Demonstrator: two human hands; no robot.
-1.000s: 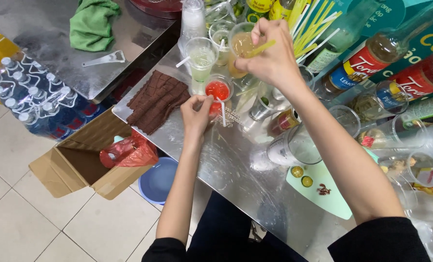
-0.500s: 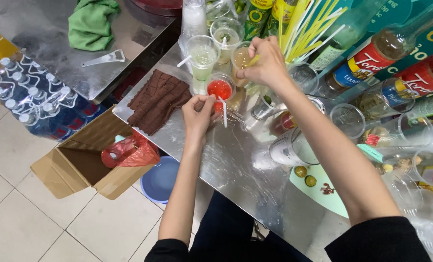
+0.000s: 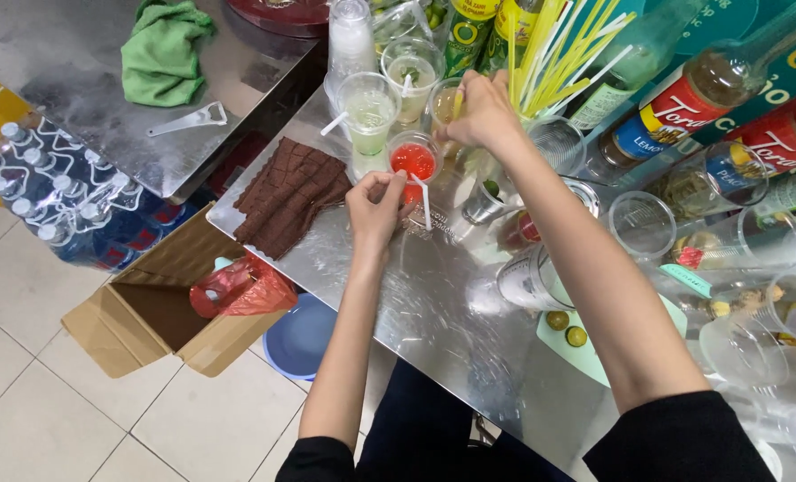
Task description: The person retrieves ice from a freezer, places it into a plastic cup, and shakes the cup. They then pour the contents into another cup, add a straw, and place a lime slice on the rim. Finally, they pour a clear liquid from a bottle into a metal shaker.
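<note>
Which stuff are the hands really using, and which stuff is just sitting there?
In use:
- left hand by the cup of red drink, pinching a white straw
- right hand holding a yellow straw at a cup behind it

Just lying about:
- green cloth
- brown cloth
- bottle opener
- cardboard box
- water bottles

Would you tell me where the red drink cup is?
The red drink cup stands on the steel counter, just beyond the left hand, beside the pale green drink.
</note>
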